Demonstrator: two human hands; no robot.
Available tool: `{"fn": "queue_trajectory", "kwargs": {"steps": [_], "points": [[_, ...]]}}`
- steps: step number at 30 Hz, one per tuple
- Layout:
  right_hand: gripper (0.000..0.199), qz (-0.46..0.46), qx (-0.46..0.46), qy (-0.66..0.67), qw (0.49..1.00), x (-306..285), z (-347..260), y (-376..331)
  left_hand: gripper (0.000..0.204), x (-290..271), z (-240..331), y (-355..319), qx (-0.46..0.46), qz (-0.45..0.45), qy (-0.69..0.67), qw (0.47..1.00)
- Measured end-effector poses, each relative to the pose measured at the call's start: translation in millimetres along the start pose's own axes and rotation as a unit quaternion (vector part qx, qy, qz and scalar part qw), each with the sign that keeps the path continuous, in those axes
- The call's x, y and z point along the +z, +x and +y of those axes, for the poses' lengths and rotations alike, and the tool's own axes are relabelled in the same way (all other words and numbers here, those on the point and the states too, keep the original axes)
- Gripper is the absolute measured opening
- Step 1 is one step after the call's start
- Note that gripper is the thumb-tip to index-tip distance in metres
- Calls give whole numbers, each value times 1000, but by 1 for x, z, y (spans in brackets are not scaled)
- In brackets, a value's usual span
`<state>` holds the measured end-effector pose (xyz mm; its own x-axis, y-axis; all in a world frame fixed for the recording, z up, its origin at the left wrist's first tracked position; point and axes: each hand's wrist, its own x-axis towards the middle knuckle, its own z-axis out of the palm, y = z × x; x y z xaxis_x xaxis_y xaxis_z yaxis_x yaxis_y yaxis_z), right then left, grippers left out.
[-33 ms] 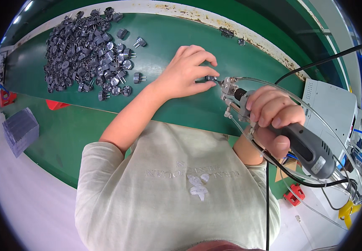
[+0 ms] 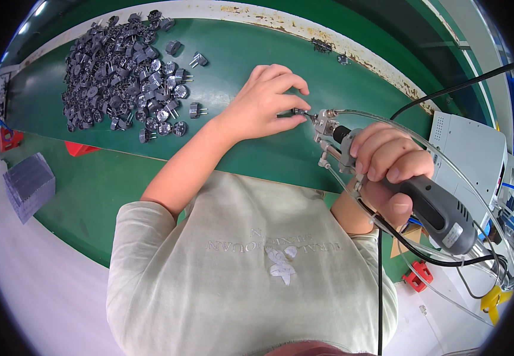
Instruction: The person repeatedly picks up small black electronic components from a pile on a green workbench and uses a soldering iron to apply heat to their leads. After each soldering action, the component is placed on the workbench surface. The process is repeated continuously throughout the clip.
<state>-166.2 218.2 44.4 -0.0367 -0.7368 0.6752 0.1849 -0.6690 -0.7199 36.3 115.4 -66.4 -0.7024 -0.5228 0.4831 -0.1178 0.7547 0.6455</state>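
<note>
My left hand (image 2: 269, 102) pinches a small dark plug part (image 2: 300, 111) between thumb and fingers above the green worktop. My right hand (image 2: 390, 160) is wrapped around a grey and black electric screwdriver (image 2: 438, 210), held at a slant. Its metal head (image 2: 326, 123), fitted with thin hoses, points left, and the tip meets the plug part or comes very close to it. My fingers partly cover the part, so its details are hidden. Left of my forearm lies a large pile of dark plug parts (image 2: 120, 77), several with metal pins showing.
A loose plug part (image 2: 196, 110) lies nearest my left forearm. Small black pieces (image 2: 322, 45) sit by the worn white ledge (image 2: 281, 22) at the back. A grey box-shaped machine (image 2: 468, 154) stands at right. A clear hose (image 2: 447, 154) and black cable (image 2: 447, 92) run beside the screwdriver.
</note>
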Motion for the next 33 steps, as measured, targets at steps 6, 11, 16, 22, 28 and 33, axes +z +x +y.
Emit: {"fn": "queue_trajectory", "kwargs": {"steps": [6, 11, 16, 22, 28, 33], "points": [[33, -5, 3, 7, 1000, 1, -2, -1, 14, 3, -2, -2, 8, -17, 4, 1000], [34, -1, 12, 4, 1000, 7, -4, 2, 14, 1, 0, -2, -5, -18, -7, 1000], [37, 0, 15, -4, 1000, 10, -3, 2, 14, 2, 0, -2, -13, -22, -5, 1000], [38, 4, 17, 3, 1000, 9, -3, 3, 14, 2, 0, -2, -15, -15, 6, 1000], [38, 7, 17, -2, 1000, 9, -2, 3, 15, 2, -1, -1, -9, -16, 7, 1000], [36, -14, 25, -5, 1000, 9, -1, 4, 15, 2, -1, -2, -6, -17, 7, 1000]]}}
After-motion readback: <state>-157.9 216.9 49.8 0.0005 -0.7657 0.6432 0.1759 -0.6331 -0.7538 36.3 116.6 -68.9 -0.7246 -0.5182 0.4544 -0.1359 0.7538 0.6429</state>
